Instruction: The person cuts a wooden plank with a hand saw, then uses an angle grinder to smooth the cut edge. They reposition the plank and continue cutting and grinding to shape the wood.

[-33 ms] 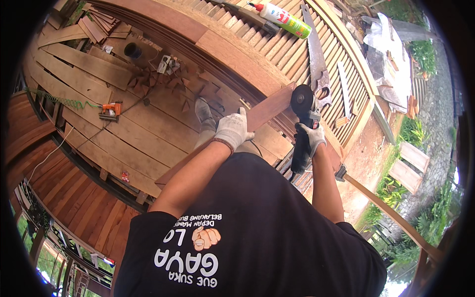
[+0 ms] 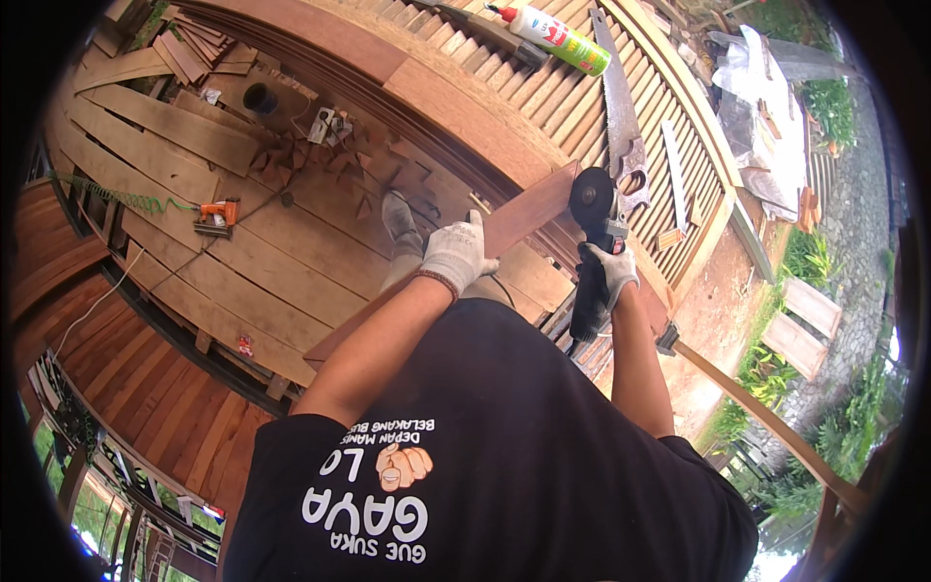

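Observation:
My left hand (image 2: 454,252), in a pale work glove, grips a reddish-brown wooden board (image 2: 531,211) that runs from beneath my left forearm up to the slatted panel. In my gloved right hand (image 2: 618,272) is a black angle grinder (image 2: 588,308), held by its body. Its dark round disc (image 2: 591,196) is at the board's far end; whether it touches the wood I cannot tell. A handsaw (image 2: 621,116) with a wooden handle lies on the slatted wooden panel (image 2: 562,107), just beyond the disc.
On the panel rest a white-and-green glue bottle (image 2: 562,41) and a pale narrow blade (image 2: 673,175). An orange nail gun (image 2: 219,215) with a coiled green hose lies on the plank floor (image 2: 262,291). Triangular wood offcuts (image 2: 281,160) and a dark bucket (image 2: 260,98) are farther off.

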Action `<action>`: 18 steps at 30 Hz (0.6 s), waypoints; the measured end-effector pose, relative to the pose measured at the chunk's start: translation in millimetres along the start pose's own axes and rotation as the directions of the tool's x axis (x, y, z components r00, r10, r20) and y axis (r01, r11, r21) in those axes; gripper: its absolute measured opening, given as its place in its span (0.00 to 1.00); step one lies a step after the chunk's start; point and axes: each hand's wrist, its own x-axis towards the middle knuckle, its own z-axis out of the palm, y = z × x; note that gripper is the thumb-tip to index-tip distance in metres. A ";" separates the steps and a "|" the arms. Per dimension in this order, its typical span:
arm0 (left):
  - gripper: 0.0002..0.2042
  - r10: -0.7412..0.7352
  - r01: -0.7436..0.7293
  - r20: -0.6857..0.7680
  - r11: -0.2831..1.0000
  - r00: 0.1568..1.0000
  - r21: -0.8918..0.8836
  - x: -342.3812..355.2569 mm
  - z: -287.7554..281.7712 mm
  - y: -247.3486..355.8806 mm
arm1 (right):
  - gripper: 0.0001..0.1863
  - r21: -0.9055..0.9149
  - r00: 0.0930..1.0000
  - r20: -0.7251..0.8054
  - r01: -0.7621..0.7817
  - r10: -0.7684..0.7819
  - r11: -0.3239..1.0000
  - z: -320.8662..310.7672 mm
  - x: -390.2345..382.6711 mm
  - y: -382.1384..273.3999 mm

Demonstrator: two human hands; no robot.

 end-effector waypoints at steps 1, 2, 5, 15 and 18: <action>0.40 0.000 0.000 0.003 1.000 1.000 0.001 0.0 0.0 0.0 | 0.15 -0.005 1.000 0.003 0.004 -0.004 1.000 -1.2 -1.0 3.1; 0.40 -0.001 0.001 0.002 1.000 1.000 0.003 -0.3 0.2 0.2 | 0.15 -0.010 1.000 -0.004 0.008 -0.008 1.000 -2.3 -2.6 6.2; 0.39 -0.007 0.007 -0.005 1.000 1.000 0.007 -0.5 0.3 0.8 | 0.18 -0.020 1.000 0.000 0.015 -0.015 1.000 -2.9 -8.6 11.1; 0.40 -0.005 0.005 0.000 1.000 1.000 0.007 -1.9 -2.2 1.8 | 0.21 -0.060 1.000 0.011 0.021 -0.020 0.998 1.2 -32.9 6.5; 0.42 -0.011 0.011 0.000 1.000 1.000 -0.003 0.1 -0.4 0.9 | 0.18 -0.043 1.000 -0.013 0.010 -0.011 0.999 1.1 -18.6 10.1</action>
